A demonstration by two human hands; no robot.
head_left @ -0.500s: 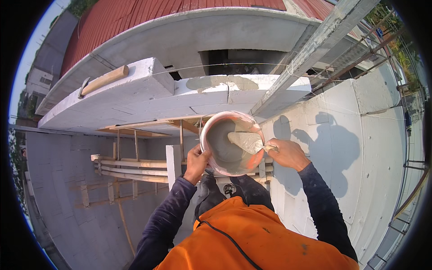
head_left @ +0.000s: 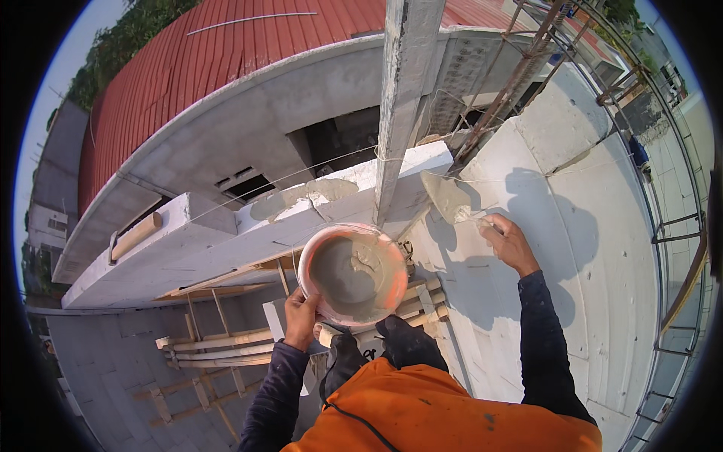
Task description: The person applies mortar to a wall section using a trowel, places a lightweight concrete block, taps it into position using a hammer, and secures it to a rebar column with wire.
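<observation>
My left hand (head_left: 300, 319) grips the rim of an orange bucket (head_left: 401, 300) at its left side. Wet grey mortar (head_left: 343, 275) lies inside, with a fresh lump near the middle. Out to the right, my right hand (head_left: 510, 242) is closed around the handle of a trowel (head_left: 447, 197). The trowel's blade is coated with mortar and points up and left, apart from the bucket, near the right end of the white block wall (head_left: 301, 218). A patch of spread mortar (head_left: 286, 203) covers part of that wall's top.
A hammer (head_left: 137, 236) with a wooden handle rests on the raised block at left. An upright post (head_left: 407, 98) with string tied round it stands beyond the bucket. Bamboo poles (head_left: 226, 349) lie below left. Rebar (head_left: 520, 83) rises at the far right.
My right hand has lifted the trowel out of the bucket and moved it up and right, with mortar on the blade. The view has turned rightward; my left hand still holds the bucket.
</observation>
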